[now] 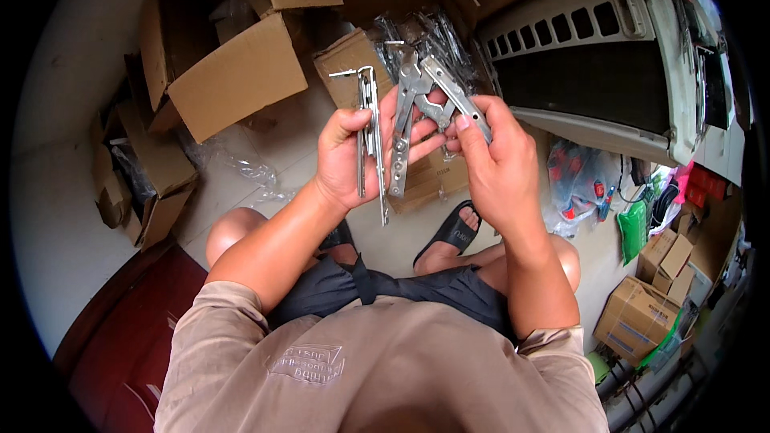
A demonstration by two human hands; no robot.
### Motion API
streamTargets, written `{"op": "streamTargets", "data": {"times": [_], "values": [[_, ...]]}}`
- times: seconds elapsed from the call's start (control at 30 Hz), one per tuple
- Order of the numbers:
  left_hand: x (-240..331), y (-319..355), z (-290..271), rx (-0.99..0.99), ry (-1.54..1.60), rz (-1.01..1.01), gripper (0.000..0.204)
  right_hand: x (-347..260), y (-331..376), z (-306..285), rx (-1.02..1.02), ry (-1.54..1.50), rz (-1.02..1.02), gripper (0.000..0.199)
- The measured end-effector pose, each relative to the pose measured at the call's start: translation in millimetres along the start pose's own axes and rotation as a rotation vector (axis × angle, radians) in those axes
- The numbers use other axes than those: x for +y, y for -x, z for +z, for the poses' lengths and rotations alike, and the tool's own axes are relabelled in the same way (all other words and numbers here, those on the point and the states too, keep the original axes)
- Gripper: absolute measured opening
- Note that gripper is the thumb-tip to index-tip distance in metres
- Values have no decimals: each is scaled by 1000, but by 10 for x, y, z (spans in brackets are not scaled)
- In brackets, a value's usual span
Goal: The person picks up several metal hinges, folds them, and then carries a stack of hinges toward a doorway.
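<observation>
In my left hand (340,162), closed between thumb and fingers, are thin metal hinge strips (370,124), roughly upright with bent upper ends. A larger folding metal hinge (411,84) spans the space between my hands, its two arms spread in an upside-down V. One drilled arm hangs down against my left fingers. My right hand (504,164) pinches the other arm with thumb and fingers. Just beyond the hinge, an open cardboard box (349,64) holds several similar metal pieces in clear plastic (445,44).
Open cardboard boxes (241,76) stand at the far left, with clear plastic wrap (253,168) on the floor. A grey slotted metal-framed unit (585,24) is at the far right. Bagged items (573,180) and closed cartons (636,319) lie along the right side. My sandalled feet (449,232) are below my hands.
</observation>
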State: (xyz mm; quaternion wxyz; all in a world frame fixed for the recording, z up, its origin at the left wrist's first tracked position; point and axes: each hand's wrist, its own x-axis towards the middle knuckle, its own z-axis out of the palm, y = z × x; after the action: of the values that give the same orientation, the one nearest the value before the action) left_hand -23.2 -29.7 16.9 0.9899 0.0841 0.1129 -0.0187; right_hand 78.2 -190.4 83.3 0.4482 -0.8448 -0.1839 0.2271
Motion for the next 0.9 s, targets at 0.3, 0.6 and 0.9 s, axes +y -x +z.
{"op": "streamTargets", "data": {"times": [0.3,0.6,0.9], "values": [[-34,-8,-74,49,55,22,91,114,-6,120,60,28,-51,23],[-41,-31,-65,44,19,1,98,98,91,292,18,-47,-44,24],[-27,-47,-15,53,12,15,101,84,94,324,-25,-3,-94,33]]}}
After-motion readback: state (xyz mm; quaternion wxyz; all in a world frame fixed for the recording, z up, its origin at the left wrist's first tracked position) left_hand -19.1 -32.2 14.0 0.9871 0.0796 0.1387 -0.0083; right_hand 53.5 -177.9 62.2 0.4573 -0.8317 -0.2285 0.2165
